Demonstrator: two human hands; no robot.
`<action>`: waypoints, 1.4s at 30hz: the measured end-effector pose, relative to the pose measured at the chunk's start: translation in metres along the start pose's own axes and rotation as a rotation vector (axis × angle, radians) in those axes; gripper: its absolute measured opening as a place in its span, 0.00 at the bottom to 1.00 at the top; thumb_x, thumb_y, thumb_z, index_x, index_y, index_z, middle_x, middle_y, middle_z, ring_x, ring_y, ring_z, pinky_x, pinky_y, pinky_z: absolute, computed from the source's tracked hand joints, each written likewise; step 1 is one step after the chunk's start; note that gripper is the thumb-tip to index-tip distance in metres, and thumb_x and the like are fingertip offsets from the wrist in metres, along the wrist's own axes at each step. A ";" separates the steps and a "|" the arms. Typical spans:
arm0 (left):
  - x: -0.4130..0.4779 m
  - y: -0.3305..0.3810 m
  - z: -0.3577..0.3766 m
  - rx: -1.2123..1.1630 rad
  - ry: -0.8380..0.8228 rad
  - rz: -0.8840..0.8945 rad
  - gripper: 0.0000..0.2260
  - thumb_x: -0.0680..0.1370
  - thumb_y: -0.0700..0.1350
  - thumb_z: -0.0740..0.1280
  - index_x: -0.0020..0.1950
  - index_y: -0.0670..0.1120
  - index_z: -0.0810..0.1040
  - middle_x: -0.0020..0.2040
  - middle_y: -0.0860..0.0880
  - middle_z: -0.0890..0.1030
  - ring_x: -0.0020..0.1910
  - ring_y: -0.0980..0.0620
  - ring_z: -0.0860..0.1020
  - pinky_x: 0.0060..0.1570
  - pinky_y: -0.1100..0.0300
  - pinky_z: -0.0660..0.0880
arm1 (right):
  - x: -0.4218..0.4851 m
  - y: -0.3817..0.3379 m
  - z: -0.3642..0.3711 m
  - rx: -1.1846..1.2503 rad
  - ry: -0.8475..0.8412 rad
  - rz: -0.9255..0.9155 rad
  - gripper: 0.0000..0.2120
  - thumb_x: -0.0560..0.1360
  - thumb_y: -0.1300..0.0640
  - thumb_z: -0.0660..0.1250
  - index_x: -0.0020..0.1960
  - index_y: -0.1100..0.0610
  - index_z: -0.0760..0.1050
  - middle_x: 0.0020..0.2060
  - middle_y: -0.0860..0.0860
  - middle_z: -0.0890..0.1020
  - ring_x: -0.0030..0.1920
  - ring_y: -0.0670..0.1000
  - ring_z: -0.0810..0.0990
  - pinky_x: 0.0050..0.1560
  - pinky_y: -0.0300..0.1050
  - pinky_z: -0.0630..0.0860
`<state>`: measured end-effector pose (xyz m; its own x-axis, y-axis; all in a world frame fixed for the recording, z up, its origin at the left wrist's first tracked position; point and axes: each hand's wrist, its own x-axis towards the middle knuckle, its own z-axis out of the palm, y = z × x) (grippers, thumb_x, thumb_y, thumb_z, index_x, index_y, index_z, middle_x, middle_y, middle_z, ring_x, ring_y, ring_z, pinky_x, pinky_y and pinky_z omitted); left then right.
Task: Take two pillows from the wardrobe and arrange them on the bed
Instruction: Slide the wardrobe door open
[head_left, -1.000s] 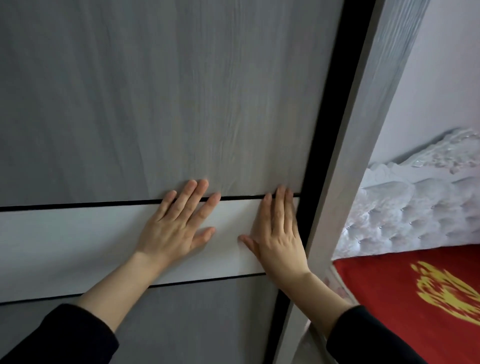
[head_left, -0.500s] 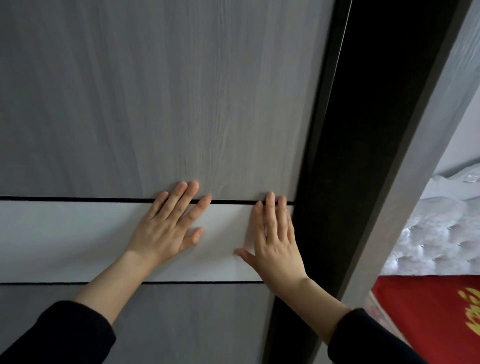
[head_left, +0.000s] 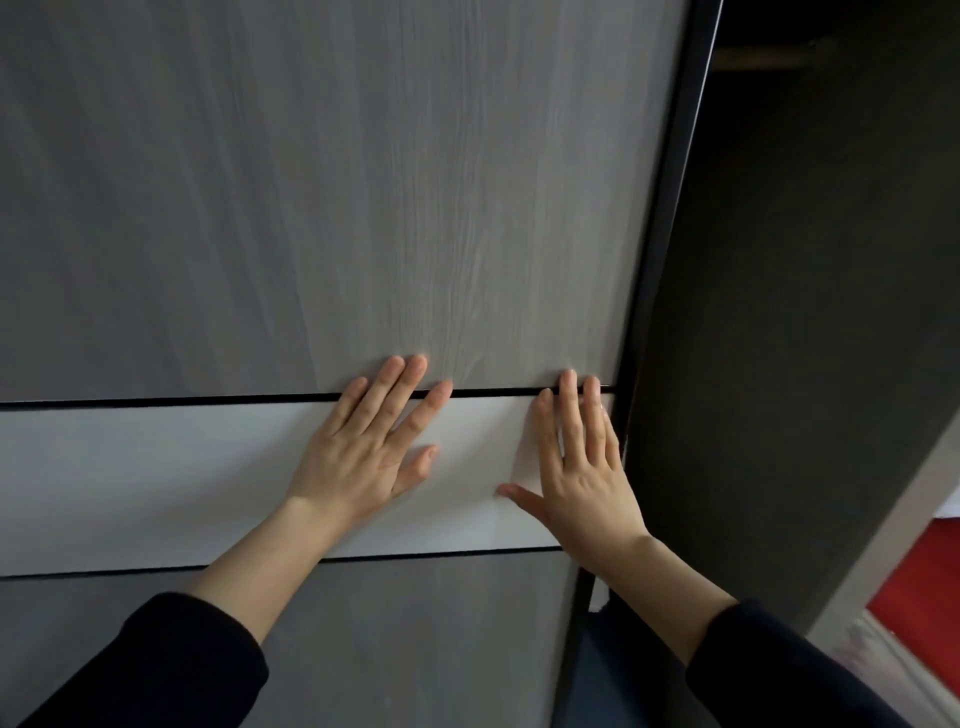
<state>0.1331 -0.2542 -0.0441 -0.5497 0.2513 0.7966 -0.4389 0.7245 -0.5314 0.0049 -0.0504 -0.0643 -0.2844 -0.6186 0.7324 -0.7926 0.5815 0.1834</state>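
No pillows visible, just the dark wardrobe interior (head_left: 779, 312) right of the grey sliding door (head_left: 363, 182). Both palms lie flat on the door's white band (head_left: 130, 478): left hand (head_left: 363, 457) fingers spread, right hand (head_left: 587, 478) by the door's edge, fingers together.

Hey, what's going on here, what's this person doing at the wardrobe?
A person in black sleeves has both palms flat against the grey wood-grain sliding wardrobe door. The left hand and the right hand press on its pale horizontal band, the right one close to the door's black edge. Beside that edge the dark wardrobe interior stands open. No pillows can be made out in there, and only a sliver of the red bed cover shows at the far right.
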 end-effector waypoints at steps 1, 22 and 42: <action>-0.007 -0.009 0.001 -0.002 0.002 -0.002 0.29 0.77 0.58 0.54 0.76 0.50 0.51 0.78 0.46 0.42 0.76 0.49 0.45 0.73 0.53 0.47 | 0.003 -0.012 0.000 -0.011 -0.002 0.003 0.52 0.68 0.36 0.66 0.75 0.64 0.42 0.75 0.62 0.43 0.74 0.63 0.43 0.70 0.62 0.46; -0.143 -0.200 -0.020 -0.074 -0.175 -0.110 0.28 0.79 0.60 0.48 0.76 0.50 0.47 0.77 0.48 0.38 0.76 0.48 0.42 0.74 0.51 0.43 | 0.068 -0.237 0.004 0.003 0.023 -0.089 0.48 0.66 0.39 0.72 0.72 0.66 0.57 0.71 0.63 0.56 0.71 0.66 0.53 0.69 0.58 0.56; -0.248 -0.352 -0.015 -0.020 -0.167 -0.064 0.31 0.78 0.62 0.53 0.76 0.49 0.48 0.77 0.46 0.37 0.75 0.45 0.48 0.72 0.48 0.52 | 0.115 -0.419 0.007 -0.052 -0.039 -0.050 0.48 0.68 0.39 0.70 0.74 0.65 0.52 0.73 0.64 0.51 0.73 0.66 0.49 0.70 0.59 0.50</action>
<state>0.4350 -0.5621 -0.0501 -0.6324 0.0949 0.7688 -0.4636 0.7487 -0.4738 0.3007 -0.3686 -0.0616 -0.2668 -0.6669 0.6957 -0.7774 0.5756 0.2536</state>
